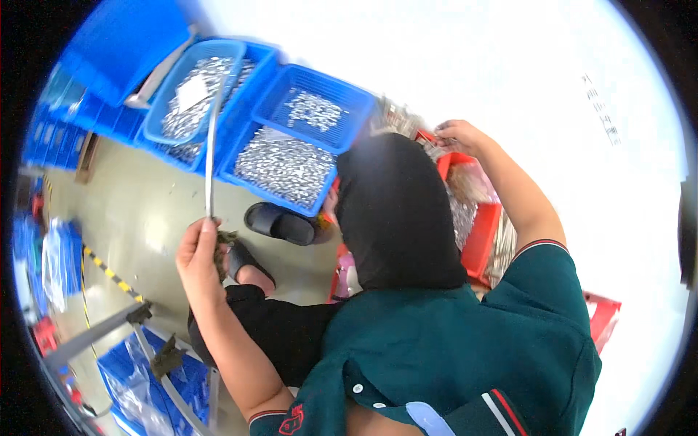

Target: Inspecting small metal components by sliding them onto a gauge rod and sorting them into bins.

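Note:
Pinched between the thumb and fingers of my left hand (198,251) is a long, thin, pale metal strip (211,156). It stands roughly upright in the picture, and its far end passes in front of a light blue basket (154,120) of small shiny metal parts. Beside the left hand's fingers sits a dark, ragged bit of material (224,251). On the other side, my right hand (462,136) reaches over red bins (481,251), its fingers closed at the far end. Whatever those fingers hold is too small and blurred to name. Bundles of thin metal pieces (396,116) lie near it.
Blue crates (243,182) full of small metal parts stand ahead, left of the white surface (509,65). Black slippers (280,224) are on the floor below them. A grey metal frame (94,334) and a blue crate with clear plastic bags (134,389) are at lower left.

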The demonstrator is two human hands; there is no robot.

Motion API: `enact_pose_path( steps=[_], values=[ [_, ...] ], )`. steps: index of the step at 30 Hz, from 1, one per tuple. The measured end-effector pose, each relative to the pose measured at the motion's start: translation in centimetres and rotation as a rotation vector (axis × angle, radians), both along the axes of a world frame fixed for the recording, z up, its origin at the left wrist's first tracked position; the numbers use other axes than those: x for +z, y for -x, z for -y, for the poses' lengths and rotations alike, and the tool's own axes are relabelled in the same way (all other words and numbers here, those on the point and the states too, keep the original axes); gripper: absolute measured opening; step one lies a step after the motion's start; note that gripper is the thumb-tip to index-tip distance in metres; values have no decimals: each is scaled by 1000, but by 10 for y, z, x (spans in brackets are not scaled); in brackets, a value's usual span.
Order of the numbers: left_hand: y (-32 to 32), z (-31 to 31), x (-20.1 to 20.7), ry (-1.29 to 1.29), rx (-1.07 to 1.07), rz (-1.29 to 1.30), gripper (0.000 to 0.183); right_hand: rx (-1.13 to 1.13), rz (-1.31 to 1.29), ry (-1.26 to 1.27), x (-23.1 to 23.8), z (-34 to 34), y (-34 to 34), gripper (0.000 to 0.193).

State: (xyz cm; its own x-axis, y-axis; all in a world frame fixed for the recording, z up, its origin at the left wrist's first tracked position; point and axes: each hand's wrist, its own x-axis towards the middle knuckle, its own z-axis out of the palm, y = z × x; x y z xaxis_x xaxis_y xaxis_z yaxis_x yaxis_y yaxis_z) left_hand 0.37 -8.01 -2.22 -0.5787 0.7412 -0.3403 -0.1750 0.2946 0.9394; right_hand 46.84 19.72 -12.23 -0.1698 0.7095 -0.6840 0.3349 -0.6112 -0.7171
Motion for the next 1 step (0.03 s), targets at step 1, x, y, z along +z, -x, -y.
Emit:
enact_pose_path(
  steps=[1],
  values=[
    [-1, -4, -1, 3, -68, 39, 20, -52, 29, 5, 2, 21, -35, 28]
  ],
)
